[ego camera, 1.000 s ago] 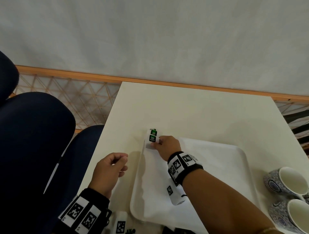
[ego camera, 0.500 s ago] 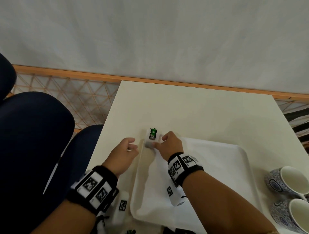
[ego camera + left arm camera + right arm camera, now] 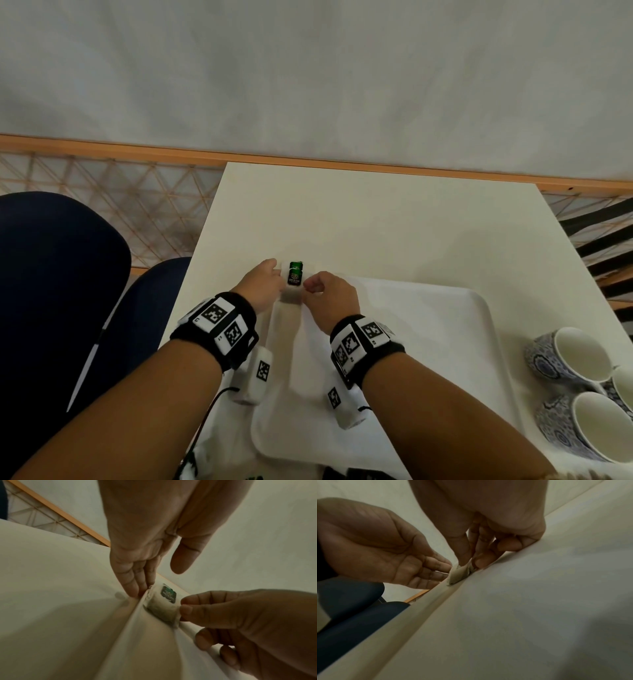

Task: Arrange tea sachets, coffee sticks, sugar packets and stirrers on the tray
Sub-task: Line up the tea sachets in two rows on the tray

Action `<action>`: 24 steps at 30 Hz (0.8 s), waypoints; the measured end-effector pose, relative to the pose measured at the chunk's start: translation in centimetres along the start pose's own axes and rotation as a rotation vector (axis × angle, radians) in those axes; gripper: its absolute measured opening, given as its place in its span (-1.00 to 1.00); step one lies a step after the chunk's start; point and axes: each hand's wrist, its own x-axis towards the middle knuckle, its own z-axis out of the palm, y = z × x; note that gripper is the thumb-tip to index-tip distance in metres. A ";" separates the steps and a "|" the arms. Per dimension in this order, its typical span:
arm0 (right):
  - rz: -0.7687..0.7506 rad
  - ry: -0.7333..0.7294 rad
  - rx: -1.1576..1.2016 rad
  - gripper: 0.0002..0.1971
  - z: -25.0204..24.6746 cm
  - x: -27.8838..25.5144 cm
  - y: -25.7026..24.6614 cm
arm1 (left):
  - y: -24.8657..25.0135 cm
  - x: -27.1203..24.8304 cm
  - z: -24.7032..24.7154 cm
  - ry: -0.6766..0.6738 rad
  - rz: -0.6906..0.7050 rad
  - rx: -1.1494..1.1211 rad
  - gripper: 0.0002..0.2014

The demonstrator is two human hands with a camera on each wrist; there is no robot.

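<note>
Tea sachet (image 3: 295, 279) at tray (image 3: 445, 342) corner, pinched by right hand (image 3: 330, 297), straight-fingered left hand (image 3: 262, 286) alongside.

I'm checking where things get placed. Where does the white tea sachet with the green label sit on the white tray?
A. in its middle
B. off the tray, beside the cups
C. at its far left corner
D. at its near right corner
C: the white tea sachet with the green label lies at the far left corner of the white tray, between the left hand and the right hand.
</note>
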 end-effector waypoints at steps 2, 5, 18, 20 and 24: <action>-0.008 -0.004 0.009 -0.84 -0.1 -0.1 0.0 | 0.1 -0.8 -0.1 -0.025 0.013 0.025 -0.76; -0.016 -0.015 0.028 -0.81 -0.5 -0.2 0.2 | 0.5 -2.4 -0.9 -0.039 0.027 0.068 -0.44; -0.337 -0.427 -0.269 -0.86 0.1 -7.9 -1.7 | -9.0 -17.5 -6.8 -0.002 0.091 0.545 -0.77; -0.426 -0.599 -0.321 -0.83 1.0 -10.1 -2.8 | -11.1 -19.5 -7.0 -0.019 0.052 0.578 -0.82; -0.597 -0.900 -0.466 -0.67 3.9 -13.8 -4.2 | -14.3 -22.7 -7.1 -0.006 -0.013 0.560 -0.85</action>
